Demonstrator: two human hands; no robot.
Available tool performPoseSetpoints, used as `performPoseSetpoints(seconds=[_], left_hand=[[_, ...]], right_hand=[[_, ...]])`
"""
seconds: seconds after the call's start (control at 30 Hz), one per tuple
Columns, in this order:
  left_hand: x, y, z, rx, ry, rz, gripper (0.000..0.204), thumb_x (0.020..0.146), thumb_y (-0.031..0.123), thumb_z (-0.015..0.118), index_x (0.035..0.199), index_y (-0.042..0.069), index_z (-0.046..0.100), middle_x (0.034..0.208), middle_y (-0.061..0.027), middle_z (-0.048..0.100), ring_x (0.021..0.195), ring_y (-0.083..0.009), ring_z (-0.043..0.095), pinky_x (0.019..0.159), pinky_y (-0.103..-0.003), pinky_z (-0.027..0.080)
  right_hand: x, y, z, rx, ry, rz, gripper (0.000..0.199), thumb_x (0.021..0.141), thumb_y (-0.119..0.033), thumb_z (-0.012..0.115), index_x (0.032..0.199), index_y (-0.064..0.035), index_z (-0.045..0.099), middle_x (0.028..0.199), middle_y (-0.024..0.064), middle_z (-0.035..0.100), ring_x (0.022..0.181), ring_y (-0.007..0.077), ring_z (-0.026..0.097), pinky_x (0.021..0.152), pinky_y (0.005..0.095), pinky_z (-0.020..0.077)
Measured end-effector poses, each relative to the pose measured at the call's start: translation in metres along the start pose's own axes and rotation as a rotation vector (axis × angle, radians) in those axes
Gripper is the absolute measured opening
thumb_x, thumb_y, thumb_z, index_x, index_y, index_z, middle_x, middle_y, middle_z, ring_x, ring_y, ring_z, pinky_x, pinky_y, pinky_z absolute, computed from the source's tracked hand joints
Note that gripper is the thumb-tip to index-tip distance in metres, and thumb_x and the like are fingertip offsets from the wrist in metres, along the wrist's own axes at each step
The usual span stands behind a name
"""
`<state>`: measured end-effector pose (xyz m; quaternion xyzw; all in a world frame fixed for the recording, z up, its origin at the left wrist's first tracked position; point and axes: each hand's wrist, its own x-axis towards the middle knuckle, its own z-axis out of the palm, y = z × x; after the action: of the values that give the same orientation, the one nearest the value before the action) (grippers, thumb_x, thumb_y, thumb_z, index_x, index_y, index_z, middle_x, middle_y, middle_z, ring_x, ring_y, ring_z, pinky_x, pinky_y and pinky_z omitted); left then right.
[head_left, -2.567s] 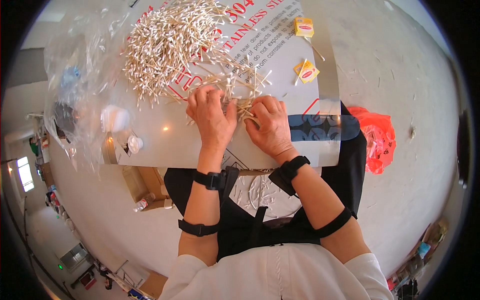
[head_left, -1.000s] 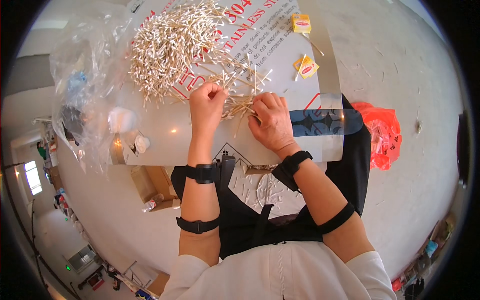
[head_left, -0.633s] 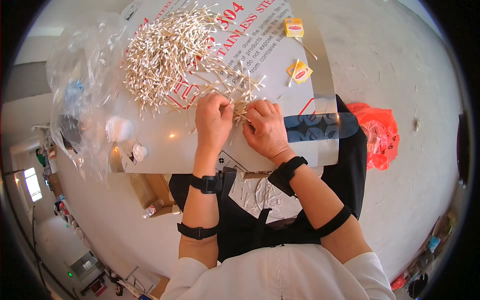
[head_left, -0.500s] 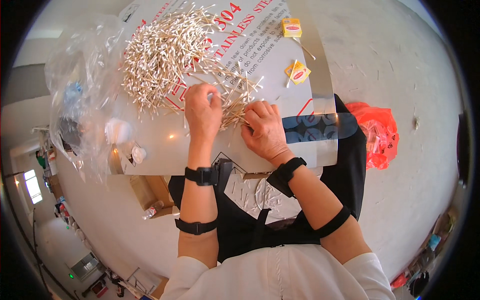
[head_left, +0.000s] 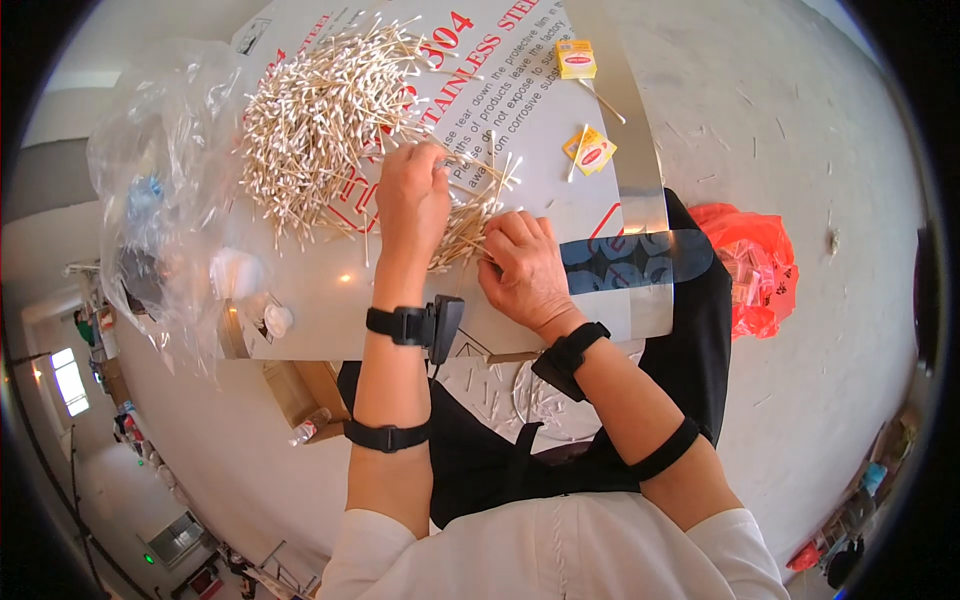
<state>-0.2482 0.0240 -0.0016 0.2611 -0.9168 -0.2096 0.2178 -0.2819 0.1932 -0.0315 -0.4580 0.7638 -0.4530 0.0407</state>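
Observation:
A big heap of cotton swabs [head_left: 320,125] with white tips and wooden sticks lies at the far left of the metal-sheet tabletop [head_left: 520,320]. A smaller loose bunch of swabs [head_left: 462,232] rests between my hands. My left hand [head_left: 412,200] is closed, its thumb and fingers pinched together over stray swabs at the heap's right edge; what they hold is hidden. My right hand [head_left: 527,268] is curled at the right side of the small bunch, its fingertips closed on swab sticks there. Black straps circle both wrists and forearms.
Two yellow packs, one upper [head_left: 576,60] and one lower [head_left: 590,150], lie at the right with loose swabs beside them. A dark film strip [head_left: 620,262] overhangs the right edge. Clear plastic bags [head_left: 165,190] hang at the left. A red bag [head_left: 745,265] is on the floor.
My left hand has moved away from me, up toward the stray swabs by the heap. My right hand has shifted slightly nearer to me and stays by the small bunch.

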Motion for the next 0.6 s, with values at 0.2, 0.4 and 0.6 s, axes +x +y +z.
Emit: performPoseSetpoints(seconds=[0.2, 0.4, 0.6], left_hand=[[0.011, -0.011, 0.011, 0.083, -0.105, 0.049, 0.013, 0.075, -0.001, 0.07, 0.084, 0.006, 0.063, 0.083, -0.0096, 0.06, 0.086, -0.0319, 0.059, 0.074, -0.043, 0.048], [-0.001, -0.011, 0.005, -0.08, -0.077, -0.093, 0.012, 0.075, 0.001, 0.072, 0.082, 0.007, 0.064, 0.079, -0.0065, 0.058, 0.08, -0.028, 0.059, 0.07, -0.04, 0.047], [-0.008, -0.001, -0.003, -0.19, -0.225, -0.2, 0.013, 0.077, 0.001, 0.071, 0.088, 0.007, 0.066, 0.08, -0.008, 0.059, 0.074, -0.0283, 0.06, 0.068, -0.039, 0.048]], right_hand=[[-0.001, -0.001, 0.0, 0.013, 0.001, 0.002, 0.017, 0.068, -0.007, 0.064, 0.084, -0.0031, 0.06, 0.097, 0.009, 0.058, 0.09, 0.0284, 0.054, 0.081, 0.0395, 0.0417], [0.0, 0.001, 0.001, 0.004, 0.004, -0.01, 0.018, 0.068, -0.007, 0.064, 0.085, -0.0029, 0.059, 0.096, 0.009, 0.057, 0.092, 0.0282, 0.054, 0.082, 0.0393, 0.0416], [-0.002, 0.002, 0.001, -0.008, 0.0, 0.001, 0.018, 0.067, -0.007, 0.064, 0.085, -0.0034, 0.06, 0.095, 0.009, 0.057, 0.091, 0.0281, 0.054, 0.081, 0.0395, 0.0416]])
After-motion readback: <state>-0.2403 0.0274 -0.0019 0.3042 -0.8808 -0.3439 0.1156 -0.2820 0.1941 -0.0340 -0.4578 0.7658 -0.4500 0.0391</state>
